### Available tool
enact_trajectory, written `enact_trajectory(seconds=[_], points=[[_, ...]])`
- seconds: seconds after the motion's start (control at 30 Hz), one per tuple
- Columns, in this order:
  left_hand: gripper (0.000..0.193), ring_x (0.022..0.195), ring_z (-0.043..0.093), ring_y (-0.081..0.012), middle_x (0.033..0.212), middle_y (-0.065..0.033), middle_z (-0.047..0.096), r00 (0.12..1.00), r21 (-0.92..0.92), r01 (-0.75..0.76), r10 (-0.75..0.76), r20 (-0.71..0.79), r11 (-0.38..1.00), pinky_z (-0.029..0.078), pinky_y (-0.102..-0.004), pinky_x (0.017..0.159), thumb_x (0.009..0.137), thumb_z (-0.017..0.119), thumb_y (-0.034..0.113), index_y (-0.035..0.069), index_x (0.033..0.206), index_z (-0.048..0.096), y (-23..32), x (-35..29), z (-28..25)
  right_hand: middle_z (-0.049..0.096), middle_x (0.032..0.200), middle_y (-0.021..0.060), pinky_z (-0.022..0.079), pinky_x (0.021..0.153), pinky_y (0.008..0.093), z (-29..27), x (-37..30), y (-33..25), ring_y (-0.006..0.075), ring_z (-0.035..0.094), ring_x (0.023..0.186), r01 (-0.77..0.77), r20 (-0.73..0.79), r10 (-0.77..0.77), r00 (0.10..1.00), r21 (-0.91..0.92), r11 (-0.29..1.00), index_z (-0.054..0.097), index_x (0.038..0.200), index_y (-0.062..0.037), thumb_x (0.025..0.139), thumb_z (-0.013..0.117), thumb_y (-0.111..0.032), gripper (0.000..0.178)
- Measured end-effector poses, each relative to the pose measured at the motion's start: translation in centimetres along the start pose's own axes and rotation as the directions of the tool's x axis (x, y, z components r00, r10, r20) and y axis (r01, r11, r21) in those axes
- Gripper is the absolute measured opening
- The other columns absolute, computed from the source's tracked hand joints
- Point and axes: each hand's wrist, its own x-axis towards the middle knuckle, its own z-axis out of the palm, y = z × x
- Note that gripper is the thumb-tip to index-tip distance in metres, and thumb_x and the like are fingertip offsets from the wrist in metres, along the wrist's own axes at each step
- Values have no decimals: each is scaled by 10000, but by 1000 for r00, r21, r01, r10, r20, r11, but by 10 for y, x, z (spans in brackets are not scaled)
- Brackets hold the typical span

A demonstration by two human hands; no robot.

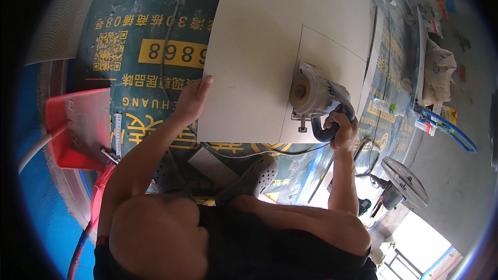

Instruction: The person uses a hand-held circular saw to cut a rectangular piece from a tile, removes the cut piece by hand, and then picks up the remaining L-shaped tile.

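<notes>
A large pale board (259, 46) is laid over a green printed floor covering (116, 5). A power saw (321, 91) with a silver body, a yellow round part and a dark looped handle is set on the board, close to its near edge and toward its near right corner. The saw's handle is gripped by the right hand (343, 130), its fingers wrapped around the loop. The left hand (193, 98) is placed at the board's left edge, above the near left corner, with one digit laid along the edge; whether the board is gripped there cannot be told, as the other fingers are mostly hidden.

The board is marked with thin dark lines: one is drawn from the near edge up past the saw, and it is met by another slanting to the right edge. A cable (254, 154) is trailed beside the near edge. A red dustpan (78, 129) is seen beyond the left forearm, and a caged fan (404, 181) is placed right of the right forearm.
</notes>
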Motion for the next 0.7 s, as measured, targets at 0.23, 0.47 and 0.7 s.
enact_trajectory(seconds=[0.23, 0.47, 0.7], points=[[695, 524, 493, -269, 567, -128, 472, 995, 138, -66, 76, -71, 988, 398, -384, 540, 979, 290, 621, 10, 714, 490, 1, -1, 3, 518, 597, 78, 452, 494, 297, -1, -3, 2, 178, 511, 505, -12, -19, 11, 1000, -23, 1000, 575, 757, 15, 725, 550, -38, 66], [711, 540, 522, -322, 573, -158, 490, 989, 150, -94, 109, -100, 984, 406, -416, 545, 981, 265, 619, 4, 714, 499, 0, -1, 6, 531, 595, 80, 454, 497, 291, -3, -6, 2, 176, 519, 505, -2, -12, 2, 1000, -24, 1000, 589, 765, 27, 732, 553, -47, 89], [734, 551, 522, -332, 583, -164, 493, 992, 139, -73, 86, -88, 988, 405, -423, 553, 971, 241, 642, 3, 716, 498, -5, 0, 6, 537, 589, 85, 461, 495, 292, -2, -9, 4, 179, 523, 498, -17, -12, 17, 1000, -3, 1000, 595, 763, 29, 730, 559, -45, 89]])
